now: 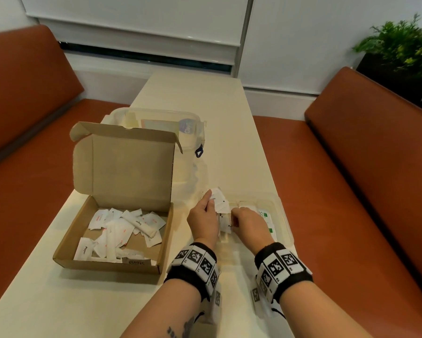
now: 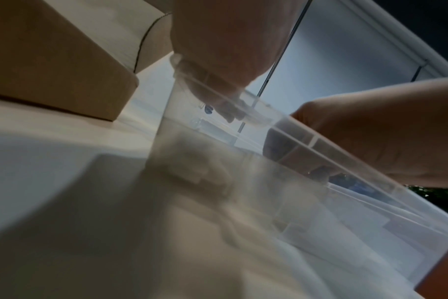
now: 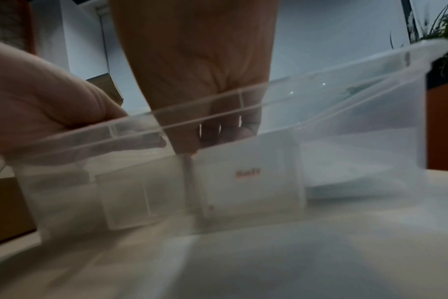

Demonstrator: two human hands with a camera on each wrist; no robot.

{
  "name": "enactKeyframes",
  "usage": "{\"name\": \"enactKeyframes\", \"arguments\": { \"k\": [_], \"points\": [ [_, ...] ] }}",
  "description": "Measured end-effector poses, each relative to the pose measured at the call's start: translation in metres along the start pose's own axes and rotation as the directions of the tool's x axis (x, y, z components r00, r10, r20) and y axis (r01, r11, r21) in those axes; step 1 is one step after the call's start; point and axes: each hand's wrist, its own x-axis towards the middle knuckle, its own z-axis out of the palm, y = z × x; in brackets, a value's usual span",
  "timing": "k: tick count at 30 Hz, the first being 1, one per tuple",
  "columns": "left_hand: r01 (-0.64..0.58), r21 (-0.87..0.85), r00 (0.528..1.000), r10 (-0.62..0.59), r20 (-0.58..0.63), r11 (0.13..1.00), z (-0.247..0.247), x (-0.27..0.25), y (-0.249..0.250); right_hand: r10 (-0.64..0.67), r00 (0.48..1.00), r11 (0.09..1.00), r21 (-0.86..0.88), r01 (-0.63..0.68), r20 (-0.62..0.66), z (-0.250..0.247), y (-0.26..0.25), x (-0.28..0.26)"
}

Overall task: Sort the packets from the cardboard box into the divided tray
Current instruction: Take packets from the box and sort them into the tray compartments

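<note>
Both hands over clear divided tray [image 1: 284, 213] at near right of pale surface [image 1: 229, 113]. Left hand [image 1: 203, 219] pinches a fan of white packets [image 1: 219, 200] above tray's left end. Right hand [image 1: 247, 223], fingers curled down, presses packets into a middle compartment. Cardboard box [image 1: 112, 263], lid open, just left, holds loose packets.
</note>
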Motion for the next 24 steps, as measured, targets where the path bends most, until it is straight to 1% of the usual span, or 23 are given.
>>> {"name": "enactKeyframes", "arguments": {
  "k": [8,13,15,16,18,20,22,24],
  "points": [
    [0.002,-0.008,1.000,-0.002,0.015,1.000,-0.001,0.000,-0.002,0.030,0.999,0.999,0.021,-0.029,-0.024,0.000,-0.002,0.004],
    [-0.004,-0.006,1.000,0.004,0.031,1.000,-0.002,0.000,-0.002,0.044,0.998,0.997,0.066,-0.041,-0.033,0.000,-0.002,0.004],
    [-0.014,-0.007,0.999,0.014,0.050,1.000,-0.002,-0.001,-0.001,0.066,0.997,0.992,0.108,-0.061,-0.049,0.000,-0.001,0.003],
    [-0.012,-0.018,0.998,0.013,0.063,1.000,-0.002,-0.001,-0.001,0.087,0.993,0.984,0.165,-0.073,-0.078,-0.001,0.000,0.003],
    [0.002,-0.041,0.996,0.002,0.086,0.999,-0.002,-0.001,0.000,0.165,0.971,0.937,0.335,-0.099,-0.175,-0.003,0.004,0.002],
    [0.010,-0.078,0.993,-0.001,0.122,0.997,-0.003,-0.001,-0.002,0.260,0.931,0.859,0.503,-0.101,-0.256,-0.008,0.008,0.001],
    [0.020,-0.121,0.983,0.003,0.184,0.992,-0.004,-0.002,0.000,0.316,0.912,0.761,0.644,-0.077,-0.264,-0.014,0.010,0.001],
    [0.037,-0.153,0.969,0.002,0.248,0.988,-0.004,-0.003,0.003,0.310,0.929,0.685,0.726,-0.069,-0.204,-0.021,0.012,0.000]
  ]
}}
